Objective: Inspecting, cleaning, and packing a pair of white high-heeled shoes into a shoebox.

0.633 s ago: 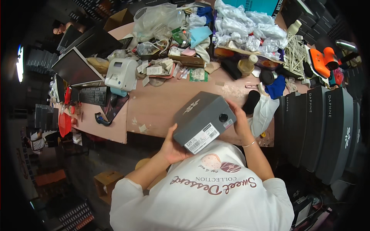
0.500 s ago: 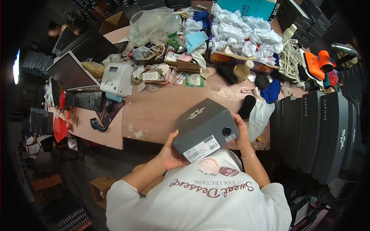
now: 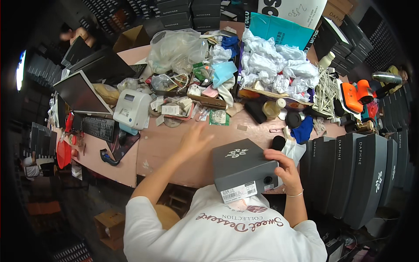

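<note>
A dark grey shoe box [image 3: 244, 159] with a pale emblem on its lid sits at the table's near edge, close against my shirt. A white label [image 3: 239, 192] and a round dark hole are on the end facing me. My right hand [image 3: 286, 168] grips the box's right side, fingers over the lid's edge and thumb lower down. Off to the left of the box, my left hand [image 3: 195, 142] hovers over the pink table [image 3: 166, 148]. It is blurred, its fingers look stretched out, and nothing shows in it.
Crumpled white paper wads [image 3: 279, 65] fill a carton at the back. A label printer [image 3: 132, 109], monitor [image 3: 83, 91] and hand scanner [image 3: 109, 158] stand at left. Upright grey shoe boxes [image 3: 362, 174] line the right. A bottle [image 3: 273, 108] and blue cloth [image 3: 302, 129] lie behind the box.
My left hand has let go of the shoe box and moved up and away over the table. The box has shifted right and nearer, still in my right hand. The view has tilted upward.
</note>
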Demonstrator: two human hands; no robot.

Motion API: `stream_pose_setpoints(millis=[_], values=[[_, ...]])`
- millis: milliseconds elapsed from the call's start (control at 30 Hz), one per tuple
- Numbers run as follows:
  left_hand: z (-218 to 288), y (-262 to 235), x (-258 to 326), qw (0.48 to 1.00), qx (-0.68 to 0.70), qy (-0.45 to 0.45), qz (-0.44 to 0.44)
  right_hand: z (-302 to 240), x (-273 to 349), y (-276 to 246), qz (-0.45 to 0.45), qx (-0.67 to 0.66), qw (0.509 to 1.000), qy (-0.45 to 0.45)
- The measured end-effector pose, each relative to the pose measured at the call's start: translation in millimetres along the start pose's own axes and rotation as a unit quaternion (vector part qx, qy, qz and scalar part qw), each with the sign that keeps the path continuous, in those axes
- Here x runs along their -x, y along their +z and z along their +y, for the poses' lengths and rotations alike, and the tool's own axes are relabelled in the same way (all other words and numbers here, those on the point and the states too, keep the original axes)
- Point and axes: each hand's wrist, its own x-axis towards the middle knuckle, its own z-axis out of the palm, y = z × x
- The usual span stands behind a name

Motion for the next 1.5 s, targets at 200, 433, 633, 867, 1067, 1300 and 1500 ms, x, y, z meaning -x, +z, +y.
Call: stream_pose_setpoints(millis=[200, 433, 633, 867, 1067, 1300, 1500], values=[[6.4, 10.5, -161.3, 0.936, -0.25, 0.119, 0.218, -9.4, -41.3, 7.7, -0.094, 0.11, 0.989, -0.001], [-22.8, -25.0, -236.3, 0.987, 0.047, 0.067, 0.139, -4.6, -34.0, 0.2, -0.094, 0.105, 0.99, 0.002], [1.8, -104.9, -207.0, 0.81, 0.583, -0.009, -0.062, -5.4, -60.5, -22.2, -0.177, 0.083, 0.978, 0.077], [23.3, -94.0, -145.4, 0.696, 0.691, 0.015, -0.194, -31.7, -170.2, -9.6, 0.034, 0.265, 0.949, -0.169], [13.4, -71.9, -110.3, 0.664, 0.738, -0.001, -0.12, -1.6, -182.2, -1.1, -0.111, 0.168, 0.979, 0.038], [-1.7, -72.3, -89.6, 0.891, 0.447, 0.06, 0.052, -18.9, -192.0, -8.5, -0.127, 0.301, 0.94, -0.098], [95.1, -80.0, -83.4, 0.95, -0.107, 0.293, -0.029, -20.3, -207.3, -9.9, -0.276, 0.362, 0.879, -0.137]])
